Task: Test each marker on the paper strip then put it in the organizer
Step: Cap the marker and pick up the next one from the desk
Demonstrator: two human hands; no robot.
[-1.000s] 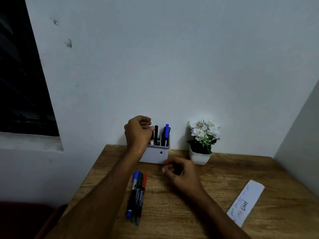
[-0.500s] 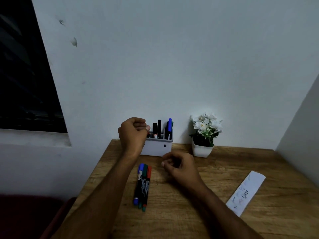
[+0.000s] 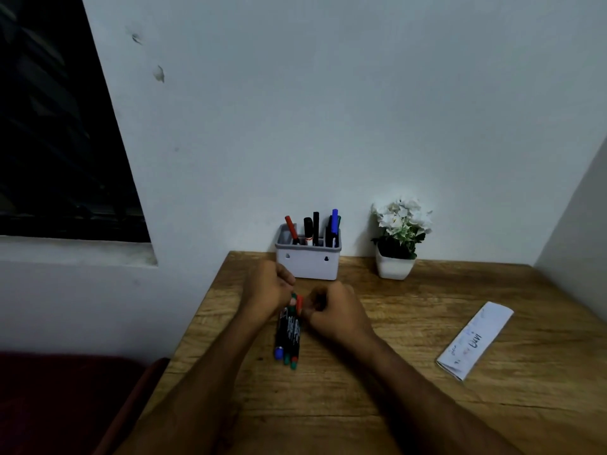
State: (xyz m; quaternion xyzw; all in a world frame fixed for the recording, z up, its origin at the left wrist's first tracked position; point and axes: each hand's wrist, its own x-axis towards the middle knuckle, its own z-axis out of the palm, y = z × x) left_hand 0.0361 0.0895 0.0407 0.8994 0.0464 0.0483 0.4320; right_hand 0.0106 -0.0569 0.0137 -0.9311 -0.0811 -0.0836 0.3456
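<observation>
Between both curled hands, left (image 3: 267, 289) and right (image 3: 331, 310), three markers (image 3: 288, 333) on table (image 3: 427, 415), grip unclear.

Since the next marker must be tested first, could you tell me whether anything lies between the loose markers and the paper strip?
Only the right hand, resting just right of the markers. Beyond it, bare table runs to the strip.

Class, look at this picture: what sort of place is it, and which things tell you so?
Probably a home study corner: a wooden desk against a wall, an organizer of markers, and a potted plant.
</observation>
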